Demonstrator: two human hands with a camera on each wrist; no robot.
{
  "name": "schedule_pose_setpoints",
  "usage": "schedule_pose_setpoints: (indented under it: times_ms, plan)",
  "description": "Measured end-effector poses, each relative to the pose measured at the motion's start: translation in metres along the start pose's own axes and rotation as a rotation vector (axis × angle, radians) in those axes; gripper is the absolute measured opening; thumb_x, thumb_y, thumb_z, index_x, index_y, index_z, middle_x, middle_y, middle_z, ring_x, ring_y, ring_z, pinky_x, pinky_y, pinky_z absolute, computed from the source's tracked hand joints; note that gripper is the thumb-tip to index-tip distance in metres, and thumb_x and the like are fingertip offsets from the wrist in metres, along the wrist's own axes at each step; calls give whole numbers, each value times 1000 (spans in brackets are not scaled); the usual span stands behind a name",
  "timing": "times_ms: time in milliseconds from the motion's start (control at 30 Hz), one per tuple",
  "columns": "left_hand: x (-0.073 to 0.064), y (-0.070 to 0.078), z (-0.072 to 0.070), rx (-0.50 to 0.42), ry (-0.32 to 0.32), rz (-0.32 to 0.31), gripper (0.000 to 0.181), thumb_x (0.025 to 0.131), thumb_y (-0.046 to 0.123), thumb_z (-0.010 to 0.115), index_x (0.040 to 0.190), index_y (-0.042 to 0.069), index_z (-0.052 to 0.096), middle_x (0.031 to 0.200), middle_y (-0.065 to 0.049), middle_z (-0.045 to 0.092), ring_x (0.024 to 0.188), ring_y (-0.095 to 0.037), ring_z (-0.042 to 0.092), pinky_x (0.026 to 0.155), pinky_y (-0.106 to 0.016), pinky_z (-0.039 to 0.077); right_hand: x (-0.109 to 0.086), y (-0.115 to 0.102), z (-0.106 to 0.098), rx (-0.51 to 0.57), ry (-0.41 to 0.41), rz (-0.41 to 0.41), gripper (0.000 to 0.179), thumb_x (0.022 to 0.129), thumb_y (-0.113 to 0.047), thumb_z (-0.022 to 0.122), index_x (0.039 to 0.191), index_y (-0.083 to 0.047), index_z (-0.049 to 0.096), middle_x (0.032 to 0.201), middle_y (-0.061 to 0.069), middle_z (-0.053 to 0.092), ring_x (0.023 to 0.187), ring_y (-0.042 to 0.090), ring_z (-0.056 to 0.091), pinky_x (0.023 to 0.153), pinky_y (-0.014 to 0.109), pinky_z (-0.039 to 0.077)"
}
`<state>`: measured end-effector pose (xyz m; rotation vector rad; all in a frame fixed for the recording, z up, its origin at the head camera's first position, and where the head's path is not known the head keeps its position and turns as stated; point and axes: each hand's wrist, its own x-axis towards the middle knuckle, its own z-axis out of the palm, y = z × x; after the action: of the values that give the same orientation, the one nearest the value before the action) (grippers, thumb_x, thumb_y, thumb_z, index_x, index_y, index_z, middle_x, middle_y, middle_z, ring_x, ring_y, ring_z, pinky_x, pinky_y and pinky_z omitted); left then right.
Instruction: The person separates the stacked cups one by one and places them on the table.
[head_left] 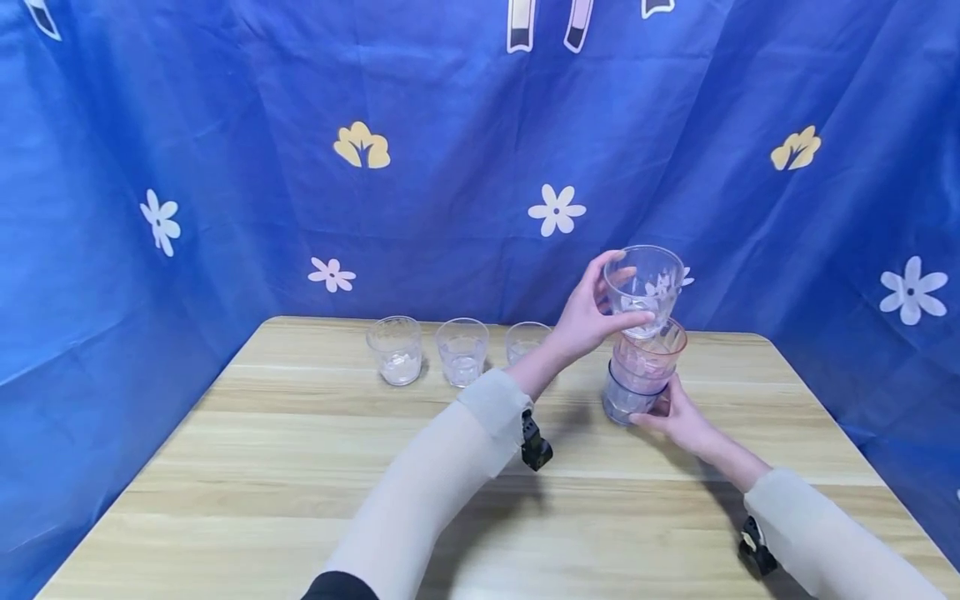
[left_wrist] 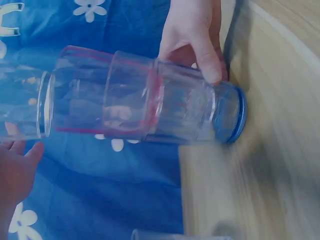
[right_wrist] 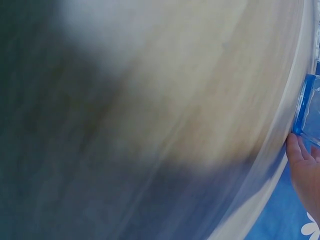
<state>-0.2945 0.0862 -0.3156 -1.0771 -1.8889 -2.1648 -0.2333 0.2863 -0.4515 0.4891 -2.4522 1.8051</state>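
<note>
My left hand [head_left: 585, 321] grips a clear cup [head_left: 654, 279] by its side, fingers behind and thumb in front. That cup is upright, directly over a stack on the table; whether its base touches the stack cannot be told. The stack has a pink-rimmed cup [head_left: 647, 360] seated in a blue-rimmed cup [head_left: 624, 402]. Around the lower part of the stack curl the fingers and thumb of my right hand [head_left: 686, 421]. In the left wrist view the right hand [left_wrist: 192, 37] holds the stack near its blue base. The right wrist view catches only a blue cup edge [right_wrist: 304, 107].
Three clear cups stand in a row along the back of the wooden table [head_left: 300, 467]: a left cup [head_left: 395, 350], a middle cup [head_left: 462, 352] and a right cup [head_left: 525, 337], partly behind my left arm. A blue patterned curtain [head_left: 450, 183] hangs behind and at both sides.
</note>
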Motion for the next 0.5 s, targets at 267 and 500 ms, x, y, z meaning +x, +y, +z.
schedule_pose_setpoints:
  times_ms: [267,500]
  plan:
    - [-17,19,-25,-15,90,17,82,77,-7,78,143,11,33,138,-13,53,129,-19,48,105,-31,38,-2,2,-1,10,-4,30,85,82,13,67,143,4,8,135,43,35,120,53,43,89,17,45]
    - [-46,26,-51,-21,147,18,83,74,-13,76,142,6,32,137,-16,53,129,-23,48,106,-36,39,0,0,-1,-15,1,28,85,82,12,68,143,5,9,134,42,37,117,46,48,89,17,45]
